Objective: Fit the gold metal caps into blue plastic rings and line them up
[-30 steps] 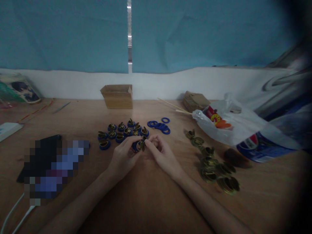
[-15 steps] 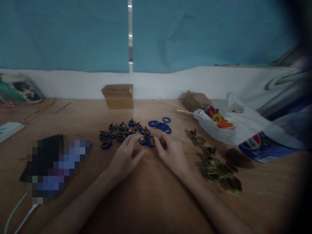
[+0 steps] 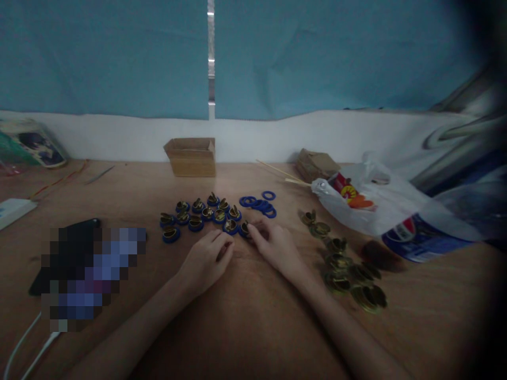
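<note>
My right hand (image 3: 275,245) has its thumb and fingers closed on a brass piece with a blue ring (image 3: 244,229), partly hidden by the fingertips. Just left of it sits another ringed brass piece (image 3: 230,226). My left hand (image 3: 208,258) rests on the table with curled fingers, thumb near the fingertips, and nothing shows in it. Several brass pieces with blue rings (image 3: 195,222) stand in a group beyond my left hand. Loose blue rings (image 3: 259,204) lie beyond my right hand. Plain brass pieces (image 3: 338,262) are spread to the right of my right forearm.
An open cardboard box (image 3: 193,161) stands at the back, with another brown box (image 3: 317,164) to its right. A plastic bag (image 3: 368,211) and blue wrapper (image 3: 431,243) lie right. A dark phone (image 3: 75,253) and cables are left.
My left hand has drawn back slightly toward me, off the pieces. The ringed piece at my right fingertips was tilted up and now sits lower, on the table.
</note>
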The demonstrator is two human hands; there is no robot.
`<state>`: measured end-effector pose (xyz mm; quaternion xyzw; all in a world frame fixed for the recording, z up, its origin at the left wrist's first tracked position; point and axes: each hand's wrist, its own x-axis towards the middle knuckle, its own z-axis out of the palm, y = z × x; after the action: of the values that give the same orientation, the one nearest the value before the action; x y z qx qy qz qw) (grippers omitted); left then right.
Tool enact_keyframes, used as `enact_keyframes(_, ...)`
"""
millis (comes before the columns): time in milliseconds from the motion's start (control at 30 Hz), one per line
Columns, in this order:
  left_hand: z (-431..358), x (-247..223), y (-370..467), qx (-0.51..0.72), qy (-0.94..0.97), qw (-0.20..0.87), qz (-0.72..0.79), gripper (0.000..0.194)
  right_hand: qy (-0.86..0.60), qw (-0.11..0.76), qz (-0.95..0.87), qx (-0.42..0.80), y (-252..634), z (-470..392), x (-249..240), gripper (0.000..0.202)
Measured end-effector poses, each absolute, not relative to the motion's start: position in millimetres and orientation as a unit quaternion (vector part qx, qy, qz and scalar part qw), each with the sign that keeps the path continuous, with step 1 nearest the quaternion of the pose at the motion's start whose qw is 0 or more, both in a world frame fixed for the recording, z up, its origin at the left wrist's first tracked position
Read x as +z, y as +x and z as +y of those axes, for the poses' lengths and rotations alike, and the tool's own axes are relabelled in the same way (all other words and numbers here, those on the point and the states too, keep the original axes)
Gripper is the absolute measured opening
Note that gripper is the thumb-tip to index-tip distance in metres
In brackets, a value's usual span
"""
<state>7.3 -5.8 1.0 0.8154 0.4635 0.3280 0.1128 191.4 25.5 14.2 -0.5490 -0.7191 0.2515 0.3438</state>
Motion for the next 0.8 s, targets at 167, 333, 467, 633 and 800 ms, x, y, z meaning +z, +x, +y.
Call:
enact_keyframes(167,-6.6,-2.1,7.7,0.318,0.82,0.115,0.463,0.012,-0.571,0.337,-0.713,0.228,198.2,29.9,17.6,0.014)
enact_keyframes(333,-7.4,-3.2,8.6,0.318,0.824,0.112,0.456,0.012,-0.668,0.269,-0.693,-0.037,223.7,35.7,33.4,0.021)
enact_keyframes(467,-7.8,-1.9,9.0,0.314,0.823,0.116,0.458,0.012,-0.736,0.173,-0.635,-0.161,251.8,36.3,40.9,0.03)
enact_keyframes(633,-7.7,-2.7,8.7,0.318,0.824,0.115,0.456,0.012,-0.787,0.057,-0.597,-0.143,276.7,32.7,37.0,0.028)
enact_keyframes(800,-6.7,-4.9,9.4,0.331,0.822,0.11,0.45,0.013,-0.776,0.064,-0.618,-0.106,287.7,36.7,37.0,0.023)
